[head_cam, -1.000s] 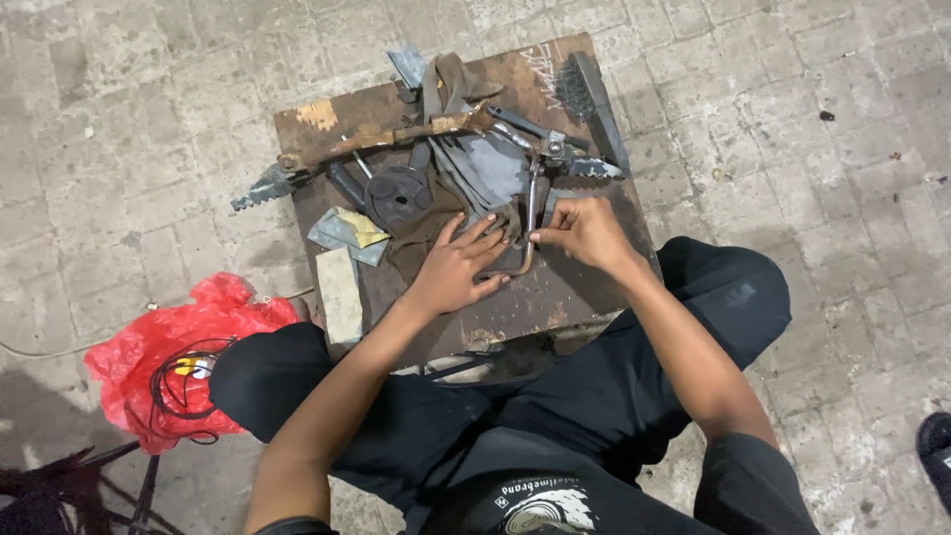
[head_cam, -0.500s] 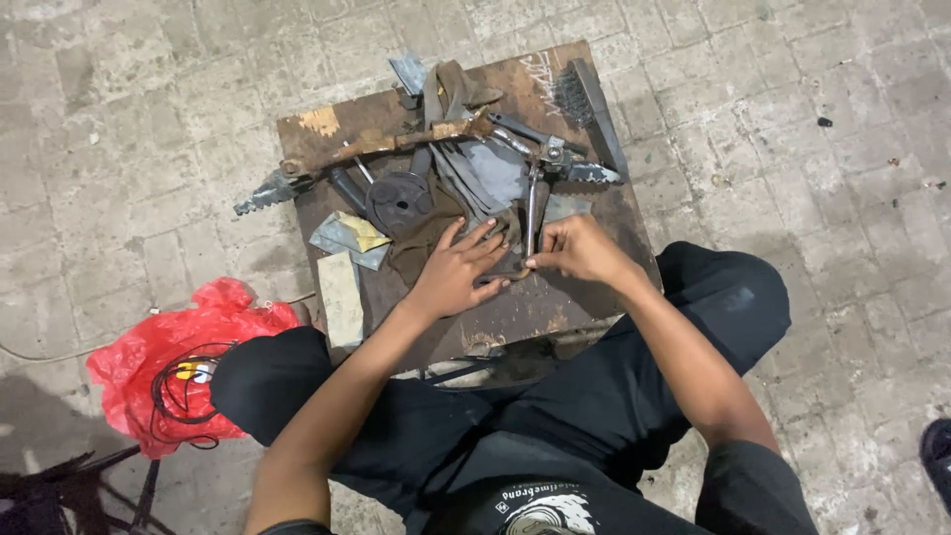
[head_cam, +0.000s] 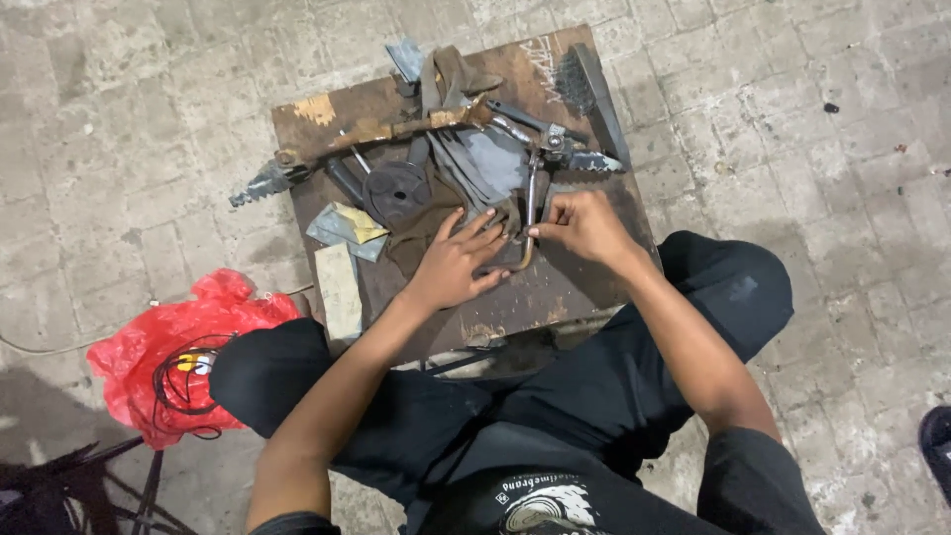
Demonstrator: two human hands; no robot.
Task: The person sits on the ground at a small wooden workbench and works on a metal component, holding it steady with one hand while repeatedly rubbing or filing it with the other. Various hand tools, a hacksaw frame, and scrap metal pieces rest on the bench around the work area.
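A thin bent metal rod [head_cam: 531,213] is pinched upright by the right hand [head_cam: 584,226], its long axis running away from the body; the left hand [head_cam: 458,263], fingers spread, is pressed flat beside its hooked lower end on the rusty brown tabletop [head_cam: 555,292].

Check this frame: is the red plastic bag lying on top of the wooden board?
No, the red plastic bag lies on the paved ground beside the person's knee, off the wooden board.

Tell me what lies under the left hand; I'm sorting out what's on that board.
The left hand lies flat on a dark brown rag spread over the wooden board. Beside its fingertips, the right hand pinches a bent metal rod. Whatever lies beneath the palm is hidden.
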